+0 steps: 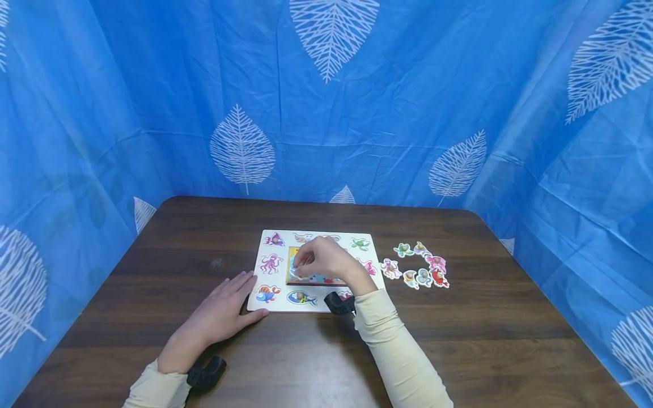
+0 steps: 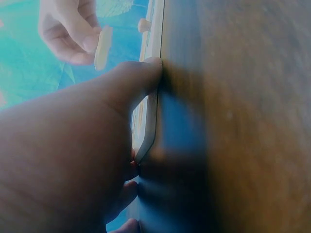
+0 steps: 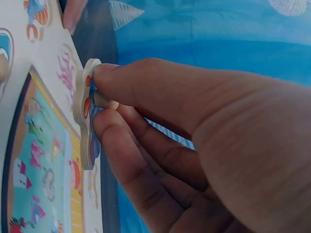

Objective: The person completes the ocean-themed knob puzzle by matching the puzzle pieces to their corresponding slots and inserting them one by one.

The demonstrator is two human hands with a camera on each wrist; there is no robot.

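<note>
A white wooden puzzle board with sea-animal pictures lies on the table. My right hand is above its middle, pinching a puzzle piece by its wooden knob. The piece is upright, edge-on in the right wrist view, with orange and blue-purple on its face; its animal cannot be made out. My left hand rests at the board's front left corner, fingers extended along the left side and thumb on the front edge. A blue fish piece with a knob sits in the front row.
Right of the board lie several loose knobbed pieces, including a green turtle, a pink octopus and a red crab. A framed sea picture fills the board's centre. Blue leaf-patterned cloth hangs behind the brown table.
</note>
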